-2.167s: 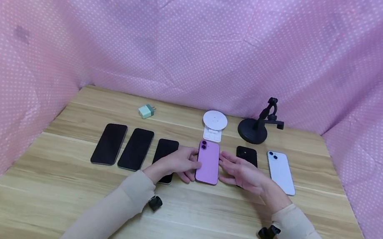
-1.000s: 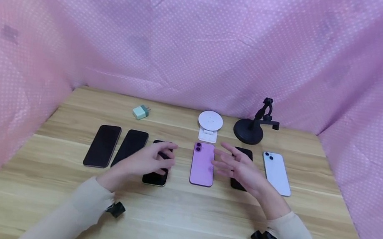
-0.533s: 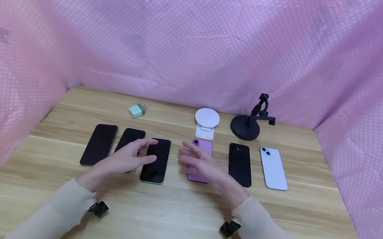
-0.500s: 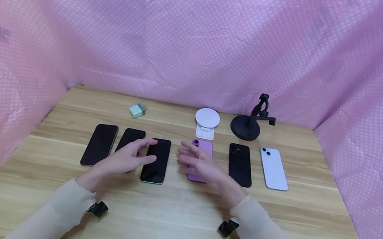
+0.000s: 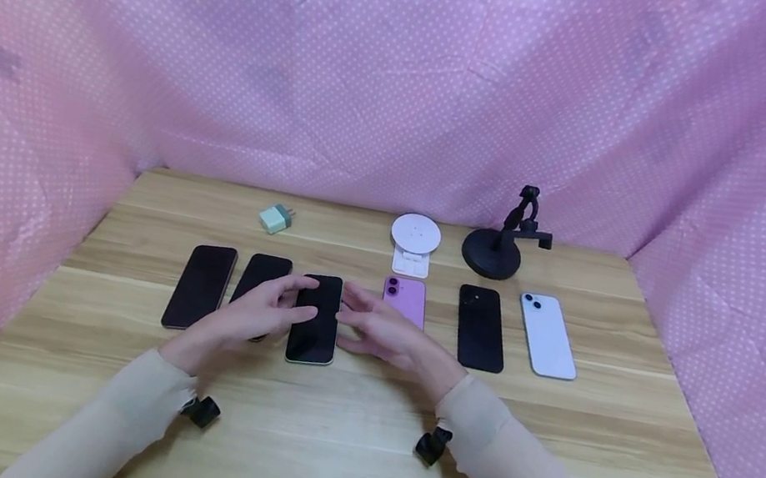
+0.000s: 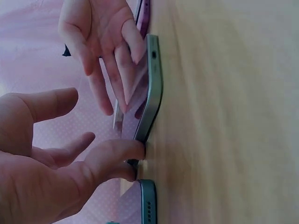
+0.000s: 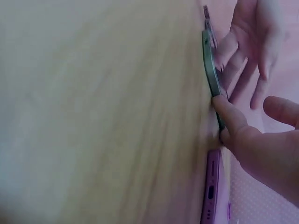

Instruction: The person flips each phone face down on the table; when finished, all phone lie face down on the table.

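The desk (image 5: 328, 475), with a light wood-grain top, spreads across the lower half of the frame. Near its far edge stand a mint-green plug adapter (image 5: 275, 219) left of centre, a white round-topped stand (image 5: 416, 233) just right of centre, and a black stand (image 5: 491, 255) farther right. Below them runs a row of phones, left to right: the leftmost dark phone (image 5: 200, 287), a second dark phone (image 5: 262, 275), a pale-edged dark phone (image 5: 314, 339), a pink phone (image 5: 406, 300), a black phone (image 5: 480, 328) and a white phone (image 5: 548, 336)
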A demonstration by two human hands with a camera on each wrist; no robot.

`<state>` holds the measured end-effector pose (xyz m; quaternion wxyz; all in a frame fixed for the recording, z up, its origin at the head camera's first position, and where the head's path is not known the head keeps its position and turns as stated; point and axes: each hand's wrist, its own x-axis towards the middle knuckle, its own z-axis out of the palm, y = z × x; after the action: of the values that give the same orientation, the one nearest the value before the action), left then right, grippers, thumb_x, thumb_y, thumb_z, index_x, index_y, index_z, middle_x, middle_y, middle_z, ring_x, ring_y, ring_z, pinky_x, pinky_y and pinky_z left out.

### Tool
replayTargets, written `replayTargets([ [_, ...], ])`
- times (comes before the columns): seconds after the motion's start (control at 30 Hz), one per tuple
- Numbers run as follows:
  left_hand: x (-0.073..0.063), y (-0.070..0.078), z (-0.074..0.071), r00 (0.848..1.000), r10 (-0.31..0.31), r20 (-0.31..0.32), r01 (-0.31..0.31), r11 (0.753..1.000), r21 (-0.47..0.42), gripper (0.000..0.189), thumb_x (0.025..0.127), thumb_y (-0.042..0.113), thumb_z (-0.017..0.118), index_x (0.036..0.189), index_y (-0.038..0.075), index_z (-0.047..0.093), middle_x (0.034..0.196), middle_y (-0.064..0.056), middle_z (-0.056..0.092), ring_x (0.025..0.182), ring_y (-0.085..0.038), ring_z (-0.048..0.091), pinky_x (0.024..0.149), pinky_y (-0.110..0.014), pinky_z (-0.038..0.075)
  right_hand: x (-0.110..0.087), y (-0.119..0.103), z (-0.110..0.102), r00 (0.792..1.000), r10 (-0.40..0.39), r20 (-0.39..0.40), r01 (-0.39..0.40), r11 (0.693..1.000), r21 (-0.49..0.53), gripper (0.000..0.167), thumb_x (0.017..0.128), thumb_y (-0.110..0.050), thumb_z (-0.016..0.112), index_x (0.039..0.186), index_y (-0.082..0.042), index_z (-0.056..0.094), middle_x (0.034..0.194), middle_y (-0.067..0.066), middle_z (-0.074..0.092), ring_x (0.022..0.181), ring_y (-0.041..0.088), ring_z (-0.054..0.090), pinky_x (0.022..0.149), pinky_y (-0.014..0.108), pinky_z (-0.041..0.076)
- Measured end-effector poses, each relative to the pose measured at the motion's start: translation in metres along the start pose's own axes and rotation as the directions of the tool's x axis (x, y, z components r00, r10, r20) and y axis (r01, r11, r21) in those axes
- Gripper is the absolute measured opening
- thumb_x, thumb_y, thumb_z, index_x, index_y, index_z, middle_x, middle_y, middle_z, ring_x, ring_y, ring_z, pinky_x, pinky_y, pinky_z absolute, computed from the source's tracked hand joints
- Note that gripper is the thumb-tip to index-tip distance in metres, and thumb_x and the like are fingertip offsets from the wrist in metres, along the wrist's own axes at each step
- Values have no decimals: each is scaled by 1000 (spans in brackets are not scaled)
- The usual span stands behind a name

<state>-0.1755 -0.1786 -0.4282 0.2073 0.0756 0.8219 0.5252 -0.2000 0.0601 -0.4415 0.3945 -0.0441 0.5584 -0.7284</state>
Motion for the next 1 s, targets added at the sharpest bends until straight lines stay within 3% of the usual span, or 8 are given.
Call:
replayTargets([
  [0.13,1,-1,1,999,-31,-20,30,999,-31,59,101,29,66,151,10,43,146,-26,41,135,-37,41,108,-52,41,3,2,1,998,37,46,-38,999,23,69,105,1,46,163,-10,12,170,4,12,153,19,17,116,53,34],
  [0.2,0,-3,2,999,-37,-27,35,998,-50,59,101,27,66,151,8,42,157,-25,33,145,-36,31,115,-54,35,4,3,0,998,42,55,-44,998,35,66,106,0,44,163,-10,13,169,4,13,152,18,18,117,52,33],
  [0.33,0,-4,4,999,-41,-29,39,996,-74,58,101,25,66,151,7,42,159,-25,28,145,-36,30,115,-53,35,4,3,-3,998,40,53,-42,998,56,64,107,-2,41,163,-9,12,169,5,14,152,20,19,117,53,33],
  [0.5,3,-3,6,999,-36,-31,35,998,-48,55,101,23,66,149,8,44,164,-24,18,149,-33,20,121,-53,22,2,0,-6,998,40,46,-43,996,73,63,109,-6,39,163,-9,8,170,6,10,153,19,14,117,54,33],
  [0.77,3,-2,5,999,-43,-10,42,997,-63,53,102,23,65,149,7,45,165,-24,16,151,-38,17,121,-54,20,0,-2,-7,997,50,52,-56,991,120,59,109,-9,40,163,-8,16,169,6,14,154,22,13,116,54,34],
  [1.0,6,3,8,999,-53,-14,52,998,-39,52,101,23,65,147,9,46,162,-26,24,150,-38,21,121,-54,21,1,-4,-9,997,27,74,-43,973,228,62,108,-6,37,163,-7,7,170,8,4,155,23,5,120,55,25],
])
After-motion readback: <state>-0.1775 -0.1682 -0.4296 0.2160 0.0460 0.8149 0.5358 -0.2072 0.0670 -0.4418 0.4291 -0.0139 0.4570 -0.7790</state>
